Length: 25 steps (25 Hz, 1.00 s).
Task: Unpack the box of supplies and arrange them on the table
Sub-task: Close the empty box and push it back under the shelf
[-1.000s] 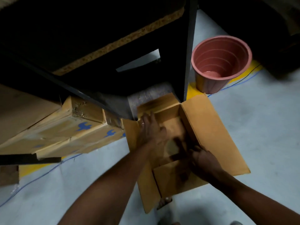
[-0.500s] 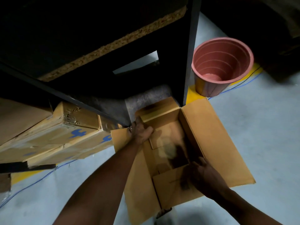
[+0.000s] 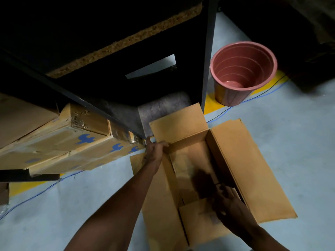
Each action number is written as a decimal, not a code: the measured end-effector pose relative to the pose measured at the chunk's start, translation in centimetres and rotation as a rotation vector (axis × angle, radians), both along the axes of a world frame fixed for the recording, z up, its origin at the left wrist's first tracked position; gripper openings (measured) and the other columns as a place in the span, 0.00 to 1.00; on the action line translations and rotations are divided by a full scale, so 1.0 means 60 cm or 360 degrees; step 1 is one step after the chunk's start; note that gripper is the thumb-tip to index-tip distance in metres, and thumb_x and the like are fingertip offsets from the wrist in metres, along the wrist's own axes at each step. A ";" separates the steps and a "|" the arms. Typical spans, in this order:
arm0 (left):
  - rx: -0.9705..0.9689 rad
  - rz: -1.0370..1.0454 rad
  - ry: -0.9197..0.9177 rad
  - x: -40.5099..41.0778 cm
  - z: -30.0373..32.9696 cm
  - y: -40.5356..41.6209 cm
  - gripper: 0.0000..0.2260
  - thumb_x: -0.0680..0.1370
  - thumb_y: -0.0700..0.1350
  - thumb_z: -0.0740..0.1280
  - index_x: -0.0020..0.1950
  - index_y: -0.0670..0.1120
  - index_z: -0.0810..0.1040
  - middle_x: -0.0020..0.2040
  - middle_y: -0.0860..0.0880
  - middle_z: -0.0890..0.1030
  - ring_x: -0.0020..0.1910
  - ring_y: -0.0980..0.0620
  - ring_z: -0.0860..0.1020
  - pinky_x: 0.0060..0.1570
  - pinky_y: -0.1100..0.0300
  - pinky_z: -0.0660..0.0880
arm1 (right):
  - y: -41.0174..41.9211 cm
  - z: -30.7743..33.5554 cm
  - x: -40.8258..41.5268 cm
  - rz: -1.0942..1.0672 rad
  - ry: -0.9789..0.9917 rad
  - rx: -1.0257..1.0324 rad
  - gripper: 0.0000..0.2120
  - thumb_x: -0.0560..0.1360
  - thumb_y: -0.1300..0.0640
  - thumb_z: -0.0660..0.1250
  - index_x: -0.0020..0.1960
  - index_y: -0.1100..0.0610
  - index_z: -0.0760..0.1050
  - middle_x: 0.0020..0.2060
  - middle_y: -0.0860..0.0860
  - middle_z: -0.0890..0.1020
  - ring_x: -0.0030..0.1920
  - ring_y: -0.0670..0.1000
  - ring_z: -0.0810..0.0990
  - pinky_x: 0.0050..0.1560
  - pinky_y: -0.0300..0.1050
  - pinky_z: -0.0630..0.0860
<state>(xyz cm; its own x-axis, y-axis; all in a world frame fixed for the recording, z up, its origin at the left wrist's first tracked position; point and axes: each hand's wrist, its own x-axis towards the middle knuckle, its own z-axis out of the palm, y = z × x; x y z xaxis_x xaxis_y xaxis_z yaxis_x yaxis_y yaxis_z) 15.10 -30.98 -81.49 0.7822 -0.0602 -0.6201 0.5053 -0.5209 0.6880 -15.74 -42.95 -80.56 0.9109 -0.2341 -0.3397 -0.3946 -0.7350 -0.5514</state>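
In the head view, an open cardboard box sits on the pale floor in the lower middle of the frame, its four flaps folded outward and its inside dim. The left hand is at the box's upper-left corner, fingers curled over the rim there and gripping the cardboard. The right hand reaches in at the lower-right end of the box, over the near flap; its fingers point into a dark, blurred patch inside, and whether they hold anything cannot be told. Just beside the box's far flap stands a black table leg, with the dark table filling the upper left of the frame. A pink ribbed pot stands on the floor at upper right. At left lie stacked cartons with blue marks.
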 end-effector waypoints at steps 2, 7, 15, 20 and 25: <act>0.0060 -0.0106 0.0001 -0.014 0.016 0.006 0.27 0.53 0.56 0.67 0.51 0.57 0.78 0.51 0.47 0.83 0.52 0.40 0.79 0.61 0.35 0.72 | 0.006 -0.007 -0.021 0.0017 0.0037 -0.0063 0.22 0.64 0.57 0.77 0.58 0.53 0.79 0.61 0.57 0.76 0.59 0.59 0.76 0.47 0.47 0.83; -0.0135 -0.0162 -0.0442 -0.091 0.094 0.027 0.19 0.66 0.48 0.64 0.56 0.48 0.80 0.49 0.52 0.81 0.50 0.52 0.78 0.50 0.55 0.74 | 0.018 -0.006 -0.057 -0.0042 0.0104 0.0039 0.22 0.67 0.49 0.70 0.61 0.48 0.76 0.62 0.52 0.73 0.58 0.57 0.75 0.49 0.47 0.81; 0.0964 -0.1742 -0.0778 -0.189 0.063 0.073 0.44 0.74 0.60 0.64 0.82 0.52 0.43 0.83 0.49 0.44 0.81 0.50 0.43 0.76 0.45 0.47 | 0.021 -0.010 -0.081 0.0163 0.0039 -0.0164 0.17 0.73 0.46 0.66 0.61 0.46 0.76 0.63 0.49 0.75 0.69 0.57 0.70 0.58 0.50 0.79; 0.1369 -0.2168 -0.0630 -0.220 0.037 0.060 0.52 0.74 0.62 0.68 0.80 0.46 0.34 0.80 0.40 0.34 0.80 0.40 0.39 0.76 0.39 0.44 | 0.029 -0.034 -0.100 0.0279 0.0265 -0.0255 0.30 0.72 0.43 0.63 0.71 0.54 0.73 0.72 0.57 0.72 0.75 0.63 0.65 0.67 0.57 0.75; 0.1583 -0.2243 -0.0402 -0.203 0.015 0.027 0.46 0.74 0.64 0.65 0.81 0.48 0.42 0.80 0.39 0.35 0.80 0.37 0.44 0.74 0.36 0.43 | 0.026 -0.036 -0.092 0.0382 0.0325 -0.0282 0.32 0.74 0.38 0.54 0.69 0.55 0.75 0.69 0.58 0.75 0.73 0.64 0.69 0.70 0.58 0.72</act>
<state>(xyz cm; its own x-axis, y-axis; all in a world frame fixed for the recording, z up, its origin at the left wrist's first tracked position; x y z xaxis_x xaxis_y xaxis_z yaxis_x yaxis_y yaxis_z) 2.89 -29.34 -80.62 0.5453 -0.4264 -0.7217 -0.7284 -0.6671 -0.1563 -21.26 -41.37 -82.70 0.8646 -0.0935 -0.4936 -0.2880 -0.8973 -0.3346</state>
